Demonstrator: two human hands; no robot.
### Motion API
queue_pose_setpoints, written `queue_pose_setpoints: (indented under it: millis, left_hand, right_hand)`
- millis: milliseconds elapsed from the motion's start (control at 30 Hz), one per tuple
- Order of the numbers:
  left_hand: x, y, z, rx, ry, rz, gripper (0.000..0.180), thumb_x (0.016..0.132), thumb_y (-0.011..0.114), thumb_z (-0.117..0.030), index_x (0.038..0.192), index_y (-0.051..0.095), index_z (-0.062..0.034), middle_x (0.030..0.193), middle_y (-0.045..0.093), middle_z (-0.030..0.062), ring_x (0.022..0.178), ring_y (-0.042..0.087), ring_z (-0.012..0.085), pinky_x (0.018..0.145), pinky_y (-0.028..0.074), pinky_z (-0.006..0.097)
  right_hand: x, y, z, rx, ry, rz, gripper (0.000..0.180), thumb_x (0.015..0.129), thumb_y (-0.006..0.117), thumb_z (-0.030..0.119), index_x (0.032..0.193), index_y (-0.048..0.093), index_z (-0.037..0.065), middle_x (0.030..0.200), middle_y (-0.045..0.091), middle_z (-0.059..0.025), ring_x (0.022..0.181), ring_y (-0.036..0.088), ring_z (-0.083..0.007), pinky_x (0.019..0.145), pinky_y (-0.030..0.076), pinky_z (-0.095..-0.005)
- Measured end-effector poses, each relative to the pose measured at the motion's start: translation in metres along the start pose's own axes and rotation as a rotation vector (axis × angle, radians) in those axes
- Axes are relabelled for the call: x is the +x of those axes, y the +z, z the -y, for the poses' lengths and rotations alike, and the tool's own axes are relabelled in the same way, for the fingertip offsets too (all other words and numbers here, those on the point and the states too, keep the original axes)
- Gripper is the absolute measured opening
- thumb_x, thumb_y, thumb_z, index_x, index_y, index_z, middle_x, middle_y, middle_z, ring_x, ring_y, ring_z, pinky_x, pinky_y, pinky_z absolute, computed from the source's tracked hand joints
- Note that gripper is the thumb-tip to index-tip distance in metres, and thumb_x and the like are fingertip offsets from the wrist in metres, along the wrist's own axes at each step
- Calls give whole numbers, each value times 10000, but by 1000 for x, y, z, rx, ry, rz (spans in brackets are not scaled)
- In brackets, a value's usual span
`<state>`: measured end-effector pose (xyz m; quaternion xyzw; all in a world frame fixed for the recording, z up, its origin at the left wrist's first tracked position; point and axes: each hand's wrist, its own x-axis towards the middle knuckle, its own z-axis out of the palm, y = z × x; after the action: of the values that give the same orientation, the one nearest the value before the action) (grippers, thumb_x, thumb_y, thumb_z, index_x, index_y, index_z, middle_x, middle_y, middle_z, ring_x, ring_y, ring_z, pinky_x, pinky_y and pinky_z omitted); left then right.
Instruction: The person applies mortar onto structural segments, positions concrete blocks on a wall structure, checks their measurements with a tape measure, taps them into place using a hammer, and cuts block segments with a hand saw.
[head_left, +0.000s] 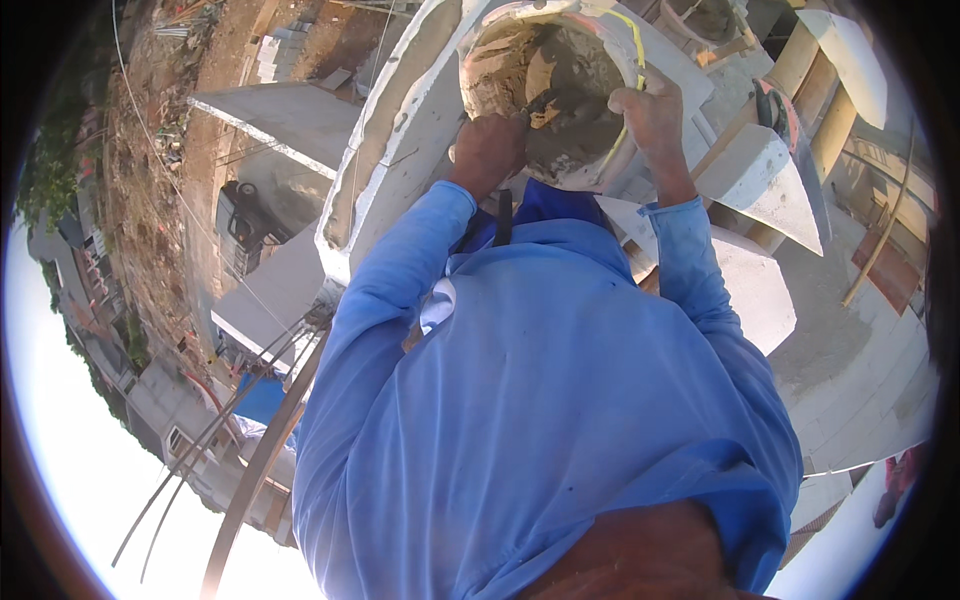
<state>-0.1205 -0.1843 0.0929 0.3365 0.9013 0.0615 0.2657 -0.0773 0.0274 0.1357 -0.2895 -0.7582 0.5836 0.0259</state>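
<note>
A round bucket (pixel 466 82) with a yellow strip along its right rim stands at the top middle, close in front of my body. Wet grey mortar (pixel 575 130) lies inside, and more is smeared on its inner wall. My left hand (pixel 490 152) is closed in a fist at the bucket's near left edge. A dark, mortar-coated piece sticks out from it toward the mortar; its kind is hard to make out. My right hand (pixel 655 122) grips the bucket's right rim by the yellow strip, with the thumb on the inner side.
Left of the bucket runs a pale wall top (pixel 375 125) with a mortar-filled channel. Far below it lie dirt ground and a dark vehicle (pixel 245 215). White block pieces (pixel 760 180) and wooden boards (pixel 838 115) are at right. Thin bars (pixel 215 425) stick out at lower left.
</note>
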Motion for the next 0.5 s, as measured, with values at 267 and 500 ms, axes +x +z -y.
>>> queue_pose_setpoints:
  millis: [267, 500]
  left_hand:
    - [1, 3, 25, -819, -57, 231, 473, 685, 631, -187, 1129, 637, -24, 748, 657, 117, 651, 632, 191, 637, 499, 321]
    - [2, -37, 60, -1333, -267, -71, 398, 696, 603, -151, 1038, 644, 47, 692, 622, 79, 602, 589, 158, 599, 466, 290]
  right_hand:
    - [33, -20, -13, 125, 97, -61, 311, 626, 598, 8, 933, 629, -33, 650, 523, 0, 551, 466, -90, 502, 365, -239]
    - [51, -29, -46, 361, 164, -262, 306, 611, 619, 28, 906, 604, -52, 653, 454, 23, 548, 422, -100, 497, 341, -247]
